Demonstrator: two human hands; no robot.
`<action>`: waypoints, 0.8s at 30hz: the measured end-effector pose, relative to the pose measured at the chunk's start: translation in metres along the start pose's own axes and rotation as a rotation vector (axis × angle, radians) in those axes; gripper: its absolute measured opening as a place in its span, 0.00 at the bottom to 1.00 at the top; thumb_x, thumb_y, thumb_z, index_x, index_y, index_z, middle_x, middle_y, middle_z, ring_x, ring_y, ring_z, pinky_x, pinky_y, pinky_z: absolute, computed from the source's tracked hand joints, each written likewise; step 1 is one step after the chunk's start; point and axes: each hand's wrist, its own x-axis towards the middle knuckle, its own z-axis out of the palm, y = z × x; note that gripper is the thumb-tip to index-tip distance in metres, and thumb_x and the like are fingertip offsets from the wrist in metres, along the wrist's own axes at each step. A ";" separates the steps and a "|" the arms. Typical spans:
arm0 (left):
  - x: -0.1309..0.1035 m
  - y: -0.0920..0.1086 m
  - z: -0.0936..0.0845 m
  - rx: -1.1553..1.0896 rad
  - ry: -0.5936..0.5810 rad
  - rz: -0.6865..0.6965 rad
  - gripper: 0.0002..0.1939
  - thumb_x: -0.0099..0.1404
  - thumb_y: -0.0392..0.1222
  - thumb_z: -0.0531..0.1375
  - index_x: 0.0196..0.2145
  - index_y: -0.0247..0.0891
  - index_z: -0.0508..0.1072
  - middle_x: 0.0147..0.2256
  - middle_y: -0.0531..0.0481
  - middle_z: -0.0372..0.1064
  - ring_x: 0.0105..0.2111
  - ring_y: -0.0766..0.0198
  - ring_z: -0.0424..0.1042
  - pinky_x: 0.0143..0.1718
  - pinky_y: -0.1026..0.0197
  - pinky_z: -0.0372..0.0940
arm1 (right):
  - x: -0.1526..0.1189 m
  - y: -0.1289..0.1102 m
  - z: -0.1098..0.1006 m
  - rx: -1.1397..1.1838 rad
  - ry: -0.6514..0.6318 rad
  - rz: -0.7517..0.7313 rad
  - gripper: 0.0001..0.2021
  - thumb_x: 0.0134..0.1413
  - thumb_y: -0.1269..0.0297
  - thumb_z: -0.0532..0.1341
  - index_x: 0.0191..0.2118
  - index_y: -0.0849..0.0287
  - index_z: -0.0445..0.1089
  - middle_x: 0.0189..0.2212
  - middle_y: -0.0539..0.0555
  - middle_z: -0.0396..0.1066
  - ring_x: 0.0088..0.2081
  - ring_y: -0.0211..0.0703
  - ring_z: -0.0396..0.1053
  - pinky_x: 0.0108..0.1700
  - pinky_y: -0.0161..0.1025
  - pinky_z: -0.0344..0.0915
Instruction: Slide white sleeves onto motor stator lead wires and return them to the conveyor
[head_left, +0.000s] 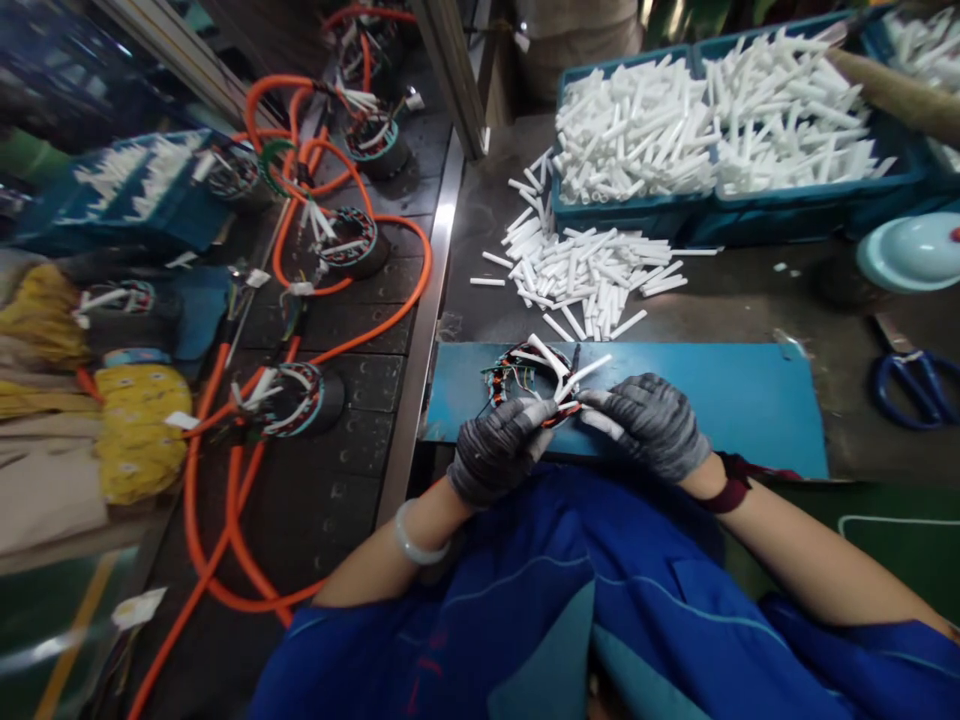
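A round stator-like part [497,380] with dark windings, orange bits and a small green board rests on a blue mat [735,390] in front of me. Several white sleeves [587,371] stick up from its near right side. My left hand [501,445], in a grey glove, pinches the base of these sleeves at the part's near edge. My right hand [652,422], gloved too, has its fingertips closed close beside the left ones, at the end of a white sleeve or thin wire. Exactly what lies between the right fingertips is too small to tell.
Loose white sleeves [592,265] lie heaped beyond the mat, before blue bins [637,215] of more. Right: blue-handled scissors [916,388], light blue-lidded container [911,253]. Left: conveyor [352,420] with wound parts and orange cables [420,270]; a co-worker's yellow sleeve [142,430].
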 end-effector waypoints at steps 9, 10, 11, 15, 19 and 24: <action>-0.004 -0.001 0.000 0.031 -0.001 0.027 0.11 0.70 0.41 0.61 0.49 0.41 0.78 0.42 0.46 0.81 0.40 0.61 0.82 0.39 0.64 0.76 | 0.011 -0.009 0.005 0.612 -0.396 0.335 0.31 0.65 0.36 0.50 0.38 0.58 0.79 0.17 0.50 0.68 0.22 0.39 0.65 0.28 0.37 0.63; -0.004 -0.001 0.001 0.025 0.008 0.036 0.11 0.70 0.40 0.62 0.49 0.41 0.78 0.41 0.46 0.81 0.40 0.61 0.82 0.39 0.64 0.76 | 0.009 -0.010 0.003 0.571 -0.322 0.314 0.27 0.62 0.37 0.56 0.40 0.57 0.79 0.24 0.52 0.74 0.28 0.42 0.70 0.32 0.38 0.66; -0.004 -0.002 0.001 0.017 0.016 0.042 0.11 0.70 0.40 0.62 0.48 0.40 0.78 0.41 0.46 0.81 0.39 0.61 0.82 0.38 0.64 0.76 | 0.007 -0.011 0.001 0.523 -0.241 0.284 0.24 0.58 0.39 0.61 0.43 0.55 0.79 0.32 0.55 0.78 0.35 0.45 0.73 0.38 0.40 0.68; -0.004 -0.004 0.004 0.007 0.011 0.018 0.11 0.68 0.39 0.62 0.48 0.40 0.79 0.41 0.45 0.81 0.40 0.62 0.81 0.40 0.64 0.76 | 0.010 -0.012 -0.001 0.563 -0.228 0.281 0.21 0.60 0.42 0.60 0.36 0.56 0.78 0.27 0.53 0.75 0.30 0.42 0.71 0.38 0.41 0.67; -0.006 -0.005 0.005 0.029 -0.025 0.017 0.11 0.70 0.39 0.60 0.48 0.41 0.79 0.41 0.47 0.81 0.41 0.62 0.81 0.40 0.64 0.75 | 0.018 -0.020 0.015 0.834 -0.453 0.470 0.32 0.65 0.34 0.48 0.31 0.57 0.74 0.11 0.47 0.59 0.16 0.36 0.57 0.23 0.36 0.57; -0.003 -0.003 -0.011 0.177 -0.132 0.056 0.14 0.73 0.43 0.59 0.52 0.41 0.77 0.44 0.45 0.81 0.38 0.59 0.81 0.34 0.60 0.72 | 0.012 -0.019 0.016 0.766 -0.361 0.562 0.35 0.62 0.31 0.49 0.29 0.58 0.75 0.15 0.52 0.67 0.17 0.39 0.63 0.23 0.38 0.62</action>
